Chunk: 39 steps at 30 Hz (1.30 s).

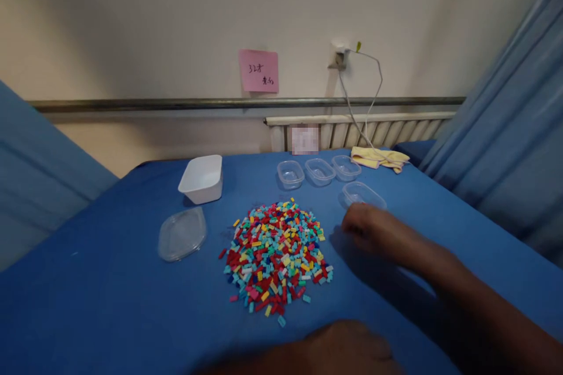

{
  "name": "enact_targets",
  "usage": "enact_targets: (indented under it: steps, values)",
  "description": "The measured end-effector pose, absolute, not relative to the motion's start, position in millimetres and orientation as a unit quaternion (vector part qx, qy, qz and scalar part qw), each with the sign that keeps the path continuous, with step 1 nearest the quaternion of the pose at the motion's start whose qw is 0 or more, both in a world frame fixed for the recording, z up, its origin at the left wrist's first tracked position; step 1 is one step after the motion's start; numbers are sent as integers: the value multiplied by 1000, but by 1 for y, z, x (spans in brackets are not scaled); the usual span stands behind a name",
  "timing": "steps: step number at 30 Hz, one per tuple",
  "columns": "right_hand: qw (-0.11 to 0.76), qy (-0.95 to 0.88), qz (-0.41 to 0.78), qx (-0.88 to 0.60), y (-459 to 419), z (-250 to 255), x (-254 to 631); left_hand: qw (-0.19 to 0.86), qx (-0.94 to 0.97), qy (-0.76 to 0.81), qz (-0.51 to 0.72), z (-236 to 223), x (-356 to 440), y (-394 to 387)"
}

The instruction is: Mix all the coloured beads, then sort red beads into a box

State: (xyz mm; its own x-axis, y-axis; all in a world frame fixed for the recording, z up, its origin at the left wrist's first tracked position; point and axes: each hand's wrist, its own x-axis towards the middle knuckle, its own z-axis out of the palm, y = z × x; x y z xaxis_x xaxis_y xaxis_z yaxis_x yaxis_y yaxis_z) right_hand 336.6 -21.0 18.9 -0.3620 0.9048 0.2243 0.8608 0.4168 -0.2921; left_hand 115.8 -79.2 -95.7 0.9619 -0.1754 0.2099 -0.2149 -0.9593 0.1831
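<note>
A heap of small toy building bricks (277,252) in red, light blue, yellow and other colours lies mid-table. To its right, my right hand (367,225) is closed, fingers curled downward, just in front of a clear plastic container (367,192) whose near side it partly covers. Whatever those fingers may hold is hidden. At the bottom edge, on the near side of the heap, my left hand (343,348) is smeared by motion. Its fingers cannot be made out.
Three clear containers (319,171) stand in a row at the back. Left of the heap are a white tub (202,179) and a clear lid (182,235). A yellow cloth (378,158) lies at the back right, by a white cable (347,96). Blue curtains (510,99) hang at both sides.
</note>
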Motion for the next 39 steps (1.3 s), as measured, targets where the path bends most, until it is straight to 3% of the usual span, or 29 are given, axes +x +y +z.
enact_targets:
  steps: [7, 9, 12, 15, 24, 39]
  values:
    - [216, -769, -29, -602, 7, 44, 377, 140, 979, -108, 98, -70, 109, -81]
    - [239, -807, 62, -537, -5, 42, 355, 149, 976, -111, 113, -69, 108, -82]
    - [181, -868, 262, -380, -28, 39, 313, 162, 972, -103, 132, -65, 107, -83]
    - [142, -873, 309, -348, -38, 34, 288, 165, 975, -94, 115, -58, 107, -84]
    - [114, -852, 308, -407, -35, 26, 308, 177, 969, -93, 143, -64, 103, -86]
    - [63, -875, 147, -456, -44, 14, 273, 173, 967, -110, 151, -61, 105, -85]
